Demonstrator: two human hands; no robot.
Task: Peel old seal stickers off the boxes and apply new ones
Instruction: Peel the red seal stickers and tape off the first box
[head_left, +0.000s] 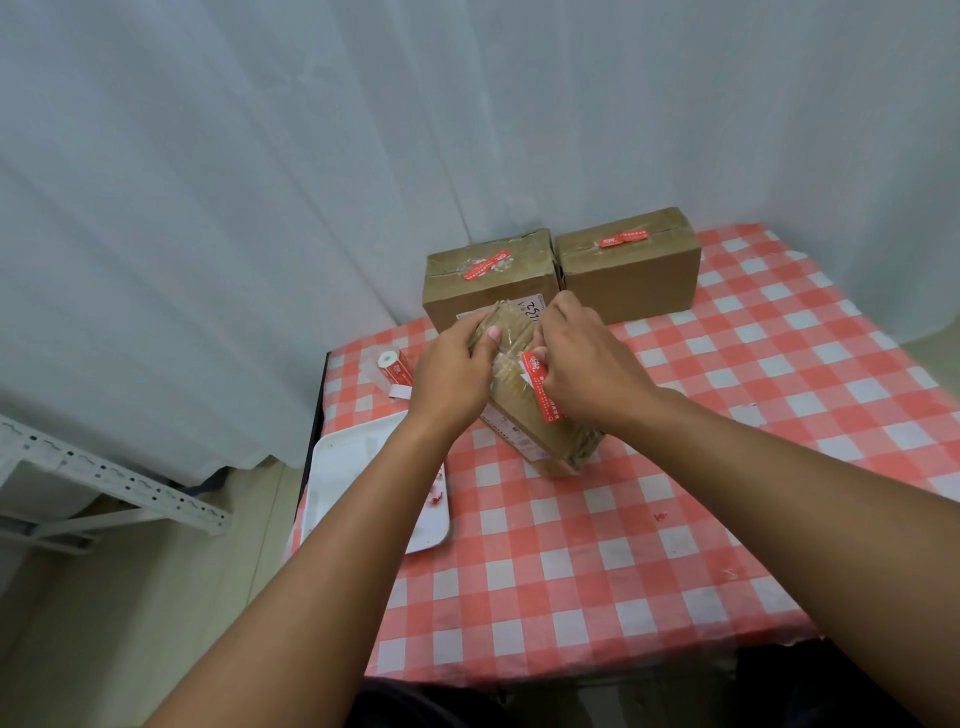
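A taped brown cardboard box (530, 415) stands tilted on the checked tablecloth in front of me. My left hand (452, 374) grips its upper left end, thumb on top. My right hand (587, 364) pinches the upper end of a red seal sticker (543, 387) that runs down the box's top face. Whether the sticker's end is lifted off the box I cannot tell. Two more brown boxes stand behind: one (488, 280) and another (631, 265) to its right, each with a red sticker on top.
A roll of red stickers (392, 369) lies left of my hands. A white tray (337, 467) with red sticker scraps sits at the table's left edge. Small red scraps (661, 516) dot the red-and-white cloth (727, 467). A white curtain hangs behind; metal shelving is at the left.
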